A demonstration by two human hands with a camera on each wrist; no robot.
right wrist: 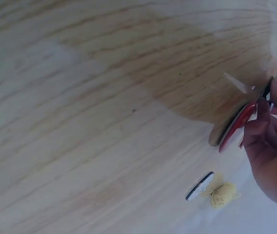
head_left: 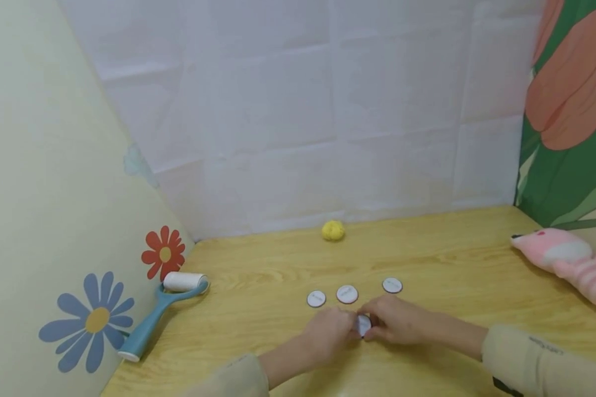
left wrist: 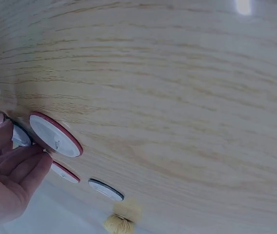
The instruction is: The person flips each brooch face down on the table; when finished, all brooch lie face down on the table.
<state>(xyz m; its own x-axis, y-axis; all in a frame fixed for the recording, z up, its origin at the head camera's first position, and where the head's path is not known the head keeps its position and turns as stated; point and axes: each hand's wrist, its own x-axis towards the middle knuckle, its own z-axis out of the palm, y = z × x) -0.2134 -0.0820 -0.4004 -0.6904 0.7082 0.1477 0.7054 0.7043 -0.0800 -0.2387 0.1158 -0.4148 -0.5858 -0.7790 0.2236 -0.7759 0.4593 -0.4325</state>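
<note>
Near the table's front, both hands meet at a small round white disc with printing too blurred to read. My left hand grips its left side; in the left wrist view, the thumb and fingers of that hand close about a dark-rimmed disc. From the right, my right hand pinches the disc between thumb and fingers. Just beyond lie more white discs, one at the left, one in the middle and one at the right. Some have red rims, some dark.
A yellow yarn ball sits at the back by the white cloth. Along the left wall lies a blue-handled lint roller. A pink-and-white plush toy rests at the right on the wood-grain table.
</note>
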